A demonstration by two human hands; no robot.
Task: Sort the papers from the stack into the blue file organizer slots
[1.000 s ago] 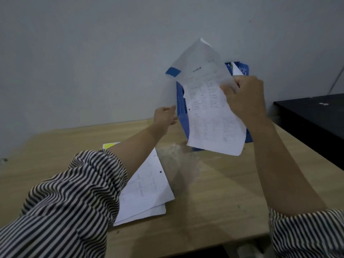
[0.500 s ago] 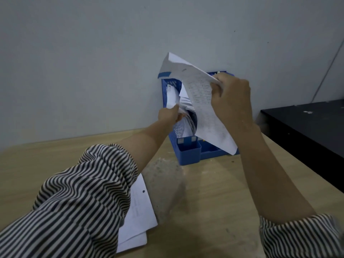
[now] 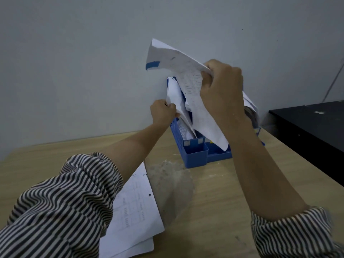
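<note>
**Mia:** What is the right hand doing?

**Ben:** It is up high, at about 1 o'clock. Its grip is closed on a printed sheet. The fingers are curled round the edge of the page. The sheet is bent and has a blue strip on its top left corner. Its bottom corner hangs down over the blue file organizer.

**Mia:** And the left hand?

**Ben:** It is at about 12 o'clock, a bit lower than the right one. Its grip is closed too. It pinches the white papers in the slot and holds them over to the left side.

**Mia:** Where is the organizer?

**Ben:** It stands on the worktop, far back, right by the gray wall. Both hands are in front of it, so I can only see its left side and its low front boxes. I cannot tell how many slots it has.

**Mia:** Where is the stack?

**Ben:** The stack of papers lies flat on the worktop at about 7 o'clock, near the person. The left arm in its striped sleeve covers part of it. The top page has small print and a punched hole.

**Mia:** Anything else?

**Ben:** A pale, dusty patch is on the worktop between the stack and the organizer. A black table is at 3 o'clock.
</note>
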